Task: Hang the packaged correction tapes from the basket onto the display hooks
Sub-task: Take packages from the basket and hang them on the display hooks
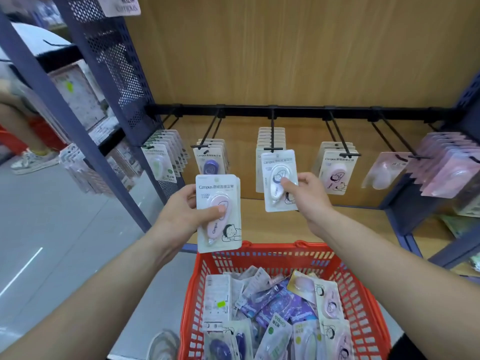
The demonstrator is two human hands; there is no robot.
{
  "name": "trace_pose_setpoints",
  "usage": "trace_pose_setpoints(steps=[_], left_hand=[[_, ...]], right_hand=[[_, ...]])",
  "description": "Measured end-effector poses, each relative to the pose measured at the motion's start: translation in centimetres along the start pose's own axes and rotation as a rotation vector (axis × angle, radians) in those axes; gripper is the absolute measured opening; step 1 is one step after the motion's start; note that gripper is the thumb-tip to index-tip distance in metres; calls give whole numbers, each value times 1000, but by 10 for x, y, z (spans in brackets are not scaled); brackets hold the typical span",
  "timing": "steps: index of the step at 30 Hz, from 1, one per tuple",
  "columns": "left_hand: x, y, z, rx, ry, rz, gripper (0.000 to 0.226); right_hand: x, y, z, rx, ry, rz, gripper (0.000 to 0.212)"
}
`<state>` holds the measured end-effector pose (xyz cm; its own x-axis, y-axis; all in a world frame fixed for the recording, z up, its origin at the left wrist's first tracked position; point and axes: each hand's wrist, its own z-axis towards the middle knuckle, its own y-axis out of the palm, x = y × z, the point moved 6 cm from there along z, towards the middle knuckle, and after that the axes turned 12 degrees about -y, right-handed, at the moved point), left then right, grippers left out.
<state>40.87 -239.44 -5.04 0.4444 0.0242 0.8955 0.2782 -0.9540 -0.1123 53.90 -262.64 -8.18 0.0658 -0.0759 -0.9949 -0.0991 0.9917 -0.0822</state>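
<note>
While my left hand (185, 213) holds a pink pack (217, 193) out at nine o'clock, my right hand (307, 197) is up at the middle hook (272, 133) with a white pack (275, 165). Left fingers (191, 197) are curled round the card's edge, thumb pressed flat on the blister. There's more than one card in that grip, edges fanned behind the front one. It stands upright, long axis twelve to six, printed header on top, the tape's nose aimed down toward seven.

Right side now: thumb on the blister, the other fingers tucked behind, pinching the white pack by its right edge. Upright too, header at twelve and right at the hook's crossbar tip. Whether the hole is over that tip, I can't tell. More white cards hang behind it on the same hook.

Down at six o'clock sits the red basket (272, 252), loose packs heaped inside at all angles, purple, white, pink. The black rail (298, 110) runs from ten to two, hooks jutting toward me, each loaded. Wooden back panel (285, 48) at twelve, wooden shelf (280, 224) under the hooks, grey floor (65, 229) at eight, blue mesh upright (117, 61) at eleven.
</note>
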Motion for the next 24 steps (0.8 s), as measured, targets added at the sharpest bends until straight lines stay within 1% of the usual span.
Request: trace_pose_setpoints(steps=[3,8,14,19,21,22,24], left_hand=[[-4,0,11,2,-1,32,49],[-7,-2,27,-12,-1,76,48],[-9,0,35,-28,1,104,49],[-9,6,35,-36,10,91,47],[-6,9,36,-30,23,84,45],[-5,10,37,-23,27,79,46],[-5,15,36,-21,28,64,51]], right_hand=[[9,8,11,-23,-3,0,16],[17,19,20,-68,-27,-47,21],[27,18,23,-2,-39,-133,12],[29,19,26,13,-27,-132,14],[30,17,32,1,30,-165,24],[32,14,34,-6,72,-261,35],[30,5,32,-6,94,-580,56]])
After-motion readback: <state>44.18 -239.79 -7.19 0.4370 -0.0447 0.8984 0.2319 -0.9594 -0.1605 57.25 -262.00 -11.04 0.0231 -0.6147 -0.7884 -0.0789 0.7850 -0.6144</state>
